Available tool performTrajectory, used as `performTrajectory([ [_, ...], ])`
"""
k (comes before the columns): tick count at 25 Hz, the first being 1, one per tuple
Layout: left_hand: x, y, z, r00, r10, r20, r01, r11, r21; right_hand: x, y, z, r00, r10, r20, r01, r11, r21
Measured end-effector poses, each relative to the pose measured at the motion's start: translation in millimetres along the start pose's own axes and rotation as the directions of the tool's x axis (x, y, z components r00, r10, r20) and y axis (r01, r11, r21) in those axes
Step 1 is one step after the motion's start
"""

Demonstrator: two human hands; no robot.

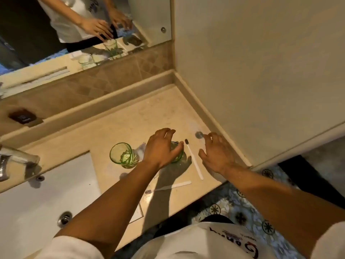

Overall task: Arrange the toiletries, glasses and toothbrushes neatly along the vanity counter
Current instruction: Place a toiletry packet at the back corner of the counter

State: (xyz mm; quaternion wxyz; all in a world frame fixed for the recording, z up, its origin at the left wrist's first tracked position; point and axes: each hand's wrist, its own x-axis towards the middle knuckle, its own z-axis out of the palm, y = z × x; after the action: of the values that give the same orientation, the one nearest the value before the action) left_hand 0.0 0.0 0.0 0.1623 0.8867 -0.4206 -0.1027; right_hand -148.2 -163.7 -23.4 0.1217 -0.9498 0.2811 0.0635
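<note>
Two green glasses [122, 154] [176, 152] stand upright beside two white toothbrushes [194, 159] [168, 187].

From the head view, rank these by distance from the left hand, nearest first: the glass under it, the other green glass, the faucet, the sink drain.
1. Glass, under the left hand.
2. Other green glass, just left of it.
3. Sink drain, lower left.
4. Faucet, far left edge.

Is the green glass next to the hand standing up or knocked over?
Standing up. The green glass sits on its base on the counter, and its round open rim faces up toward the camera.
</note>
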Motion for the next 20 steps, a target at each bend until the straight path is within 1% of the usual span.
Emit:
performTrajectory([
  [1, 3, 1, 2, 0.999, 0.041, -0.008, -0.041, 0.999, -0.016, -4, 4, 3, 0.999, 0.030, 0.011, -0.030, 0.999, -0.019],
  [3, 10, 4, 5, 0.995, 0.096, 0.001, -0.096, 0.995, -0.026, -11, 12, 10, 0.996, 0.087, 0.007, -0.087, 0.996, 0.008],
  [6, 32, 8, 5, 0.977, 0.189, 0.102, -0.191, 0.982, 0.011, -23, 12, 14, 0.985, 0.157, 0.067, -0.160, 0.986, 0.044],
  [9, 62, 13, 7, 0.947, 0.236, 0.220, -0.244, 0.970, 0.006, -19, 7, 17, 0.983, 0.170, 0.064, -0.176, 0.979, 0.102],
  [11, 79, 18, 13, 0.940, 0.222, 0.258, -0.227, 0.974, -0.011, -7, 8, 23, 0.980, 0.189, 0.056, -0.196, 0.969, 0.149],
  [12, 87, 19, 16, 0.940, 0.204, 0.275, -0.206, 0.978, -0.024, -1, 9, 25, 0.979, 0.192, 0.062, -0.199, 0.970, 0.137],
  [17, 131, 7, 42, 0.942, 0.084, 0.326, -0.067, 0.996, -0.062, 56, 9, 26, 0.978, 0.169, 0.125, -0.161, 0.984, -0.073],
  [20, 154, 0, 60, 0.930, 0.044, 0.365, -0.025, 0.998, -0.057, 90, 10, 34, 0.989, 0.087, 0.123, -0.065, 0.982, -0.177],
])
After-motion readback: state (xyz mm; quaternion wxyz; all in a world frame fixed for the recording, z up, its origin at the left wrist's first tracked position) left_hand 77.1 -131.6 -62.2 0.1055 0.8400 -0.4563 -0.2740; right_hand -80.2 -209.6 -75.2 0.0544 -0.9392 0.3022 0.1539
